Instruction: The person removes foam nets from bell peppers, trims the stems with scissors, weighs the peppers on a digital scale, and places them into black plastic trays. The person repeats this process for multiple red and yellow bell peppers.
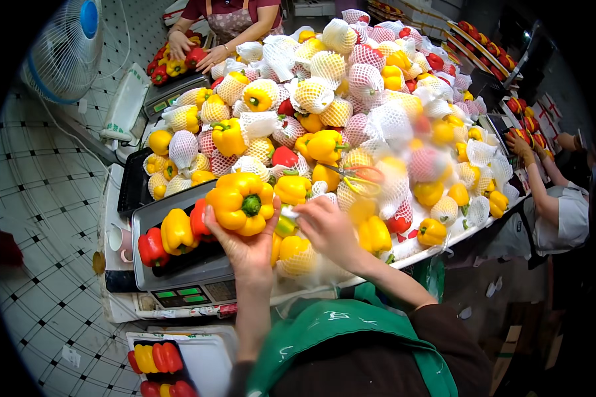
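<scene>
My left hand (248, 253) holds up a large yellow bell pepper (233, 198), its green stem facing me. Just right of it, my right hand (330, 230) has its fingers pinched together. A small white bit shows at those fingertips, too small to name. Below the held pepper, a black tray (195, 255) with red and yellow bell peppers lies on the metal pan of a weighing scale (142, 221). Scissors (361, 180) with yellow and reddish handles lie on the heap beyond my right hand, partly blurred.
A big heap of bell peppers (324, 147), many in foam nets, covers the table. A white container (208, 357) with packed trays stands below the scale. A fan (66, 49) stands at left. Co-workers' hands (179, 45) are at the far side, others (520, 147) at right.
</scene>
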`<state>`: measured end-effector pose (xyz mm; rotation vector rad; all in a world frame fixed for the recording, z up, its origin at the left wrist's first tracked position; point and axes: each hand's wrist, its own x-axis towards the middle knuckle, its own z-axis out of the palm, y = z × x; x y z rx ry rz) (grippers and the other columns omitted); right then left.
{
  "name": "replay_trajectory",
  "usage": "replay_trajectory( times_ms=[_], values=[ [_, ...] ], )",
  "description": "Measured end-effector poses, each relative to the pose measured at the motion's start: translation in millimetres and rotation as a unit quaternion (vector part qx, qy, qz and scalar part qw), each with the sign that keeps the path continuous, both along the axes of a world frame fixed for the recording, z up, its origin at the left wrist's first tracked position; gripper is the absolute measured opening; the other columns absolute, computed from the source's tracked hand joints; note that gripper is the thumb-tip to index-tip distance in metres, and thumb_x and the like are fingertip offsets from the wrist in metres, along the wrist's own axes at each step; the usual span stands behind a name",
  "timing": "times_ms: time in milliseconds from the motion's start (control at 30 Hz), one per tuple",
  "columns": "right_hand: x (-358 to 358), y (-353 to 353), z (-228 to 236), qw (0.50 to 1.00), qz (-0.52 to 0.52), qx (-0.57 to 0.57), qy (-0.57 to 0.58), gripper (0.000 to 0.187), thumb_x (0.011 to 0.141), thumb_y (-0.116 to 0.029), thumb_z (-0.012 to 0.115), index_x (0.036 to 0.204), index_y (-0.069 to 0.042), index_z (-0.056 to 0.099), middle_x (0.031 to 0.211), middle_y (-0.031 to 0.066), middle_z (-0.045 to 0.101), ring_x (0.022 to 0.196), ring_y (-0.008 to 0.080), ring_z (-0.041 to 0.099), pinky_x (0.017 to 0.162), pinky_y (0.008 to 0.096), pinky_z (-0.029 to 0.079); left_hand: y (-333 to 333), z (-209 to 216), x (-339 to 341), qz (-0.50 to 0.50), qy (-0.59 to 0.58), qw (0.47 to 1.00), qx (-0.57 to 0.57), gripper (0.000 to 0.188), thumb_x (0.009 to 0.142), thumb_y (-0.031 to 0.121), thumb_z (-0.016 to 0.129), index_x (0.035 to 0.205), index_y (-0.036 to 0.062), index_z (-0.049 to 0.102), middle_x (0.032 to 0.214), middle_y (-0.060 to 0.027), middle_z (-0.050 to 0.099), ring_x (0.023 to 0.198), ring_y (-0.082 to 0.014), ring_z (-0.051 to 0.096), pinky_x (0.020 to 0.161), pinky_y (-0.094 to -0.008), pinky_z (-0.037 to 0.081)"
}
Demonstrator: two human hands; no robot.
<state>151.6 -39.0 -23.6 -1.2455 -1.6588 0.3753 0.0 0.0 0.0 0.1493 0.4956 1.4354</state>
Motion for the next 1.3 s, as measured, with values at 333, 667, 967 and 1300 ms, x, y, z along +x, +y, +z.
replay_trajectory(
  times_ms=[333,667,967,1300],
  values=[
    [-22,15,27,0.971,0.000,0.219,-0.095,0.033,0.065,0.000,0.064,0.098,-0.002,0.061,0.094,0.0106,0.061,0.081,0.0281,0.058,0.070,0.0343,0.050,-10,-7,10,-0.018,-0.004,1.000,-0.002,0.059,0.085,0.061,0.052,0.126,0.0187,0.051,0.126,-0.0051,0.053,0.114,-0.0231,0.053,0.097,-0.0441,0.043],
    [-31,23,33,0.967,0.026,0.228,-0.107,0.029,0.070,-0.001,0.062,0.098,-0.002,0.057,0.088,0.0098,0.059,0.079,0.0278,0.056,0.069,0.0330,0.048,-11,-25,4,0.004,0.045,0.999,0.009,0.059,0.084,0.063,0.049,0.126,0.0197,0.050,0.125,-0.0054,0.053,0.115,-0.0257,0.050,0.094,-0.0494,0.043],
    [-13,5,-8,0.998,0.061,-0.001,0.009,0.021,0.075,-0.009,0.070,0.094,-0.006,0.063,0.084,0.0105,0.062,0.080,0.0258,0.061,0.069,0.0342,0.050,-1,13,-26,0.011,-0.075,0.997,0.006,0.065,0.078,0.053,0.064,0.126,0.0127,0.051,0.125,-0.0123,0.054,0.116,-0.0391,0.051,0.097,-0.0567,0.043],
    [-9,40,32,0.966,0.145,-0.089,0.194,0.031,0.080,-0.022,0.073,0.103,-0.010,0.054,0.096,0.0021,0.057,0.093,0.0108,0.055,0.083,0.0277,0.046,-17,0,15,-0.023,0.016,1.000,-0.009,0.059,0.083,0.058,0.053,0.127,0.0195,0.051,0.127,-0.0029,0.054,0.117,-0.0202,0.051,0.096,-0.0433,0.043]
  ],
)
